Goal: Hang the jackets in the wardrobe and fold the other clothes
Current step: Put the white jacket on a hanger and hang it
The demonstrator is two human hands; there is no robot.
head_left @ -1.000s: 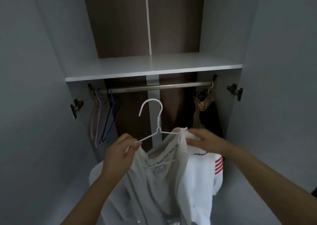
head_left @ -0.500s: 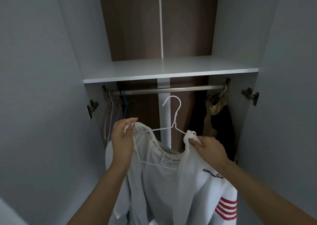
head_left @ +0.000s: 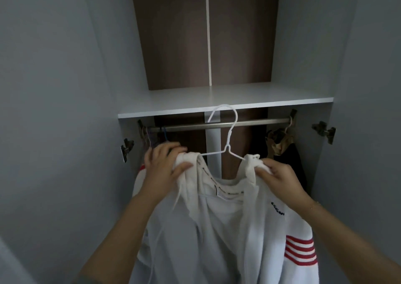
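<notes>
A white jacket [head_left: 227, 225] with red sleeve stripes hangs on a white wire hanger [head_left: 227, 136]. My left hand [head_left: 162, 164] grips the jacket's left shoulder over the hanger end. My right hand [head_left: 280, 175] pinches the right shoulder. The hanger's hook is raised in front of the metal rail [head_left: 249, 123], its tip up at the shelf edge. I cannot tell whether the hook touches the rail.
A white shelf [head_left: 225, 101] sits just above the rail. Several coloured hangers [head_left: 156, 136] hang at the rail's left end. A dark garment with a tan piece [head_left: 282, 149] hangs at the right end. Open wardrobe doors [head_left: 54, 110] flank both sides.
Both hands have lifted the jacket and hanger upward toward the rail. The hook now overlaps the rail instead of hanging below it.
</notes>
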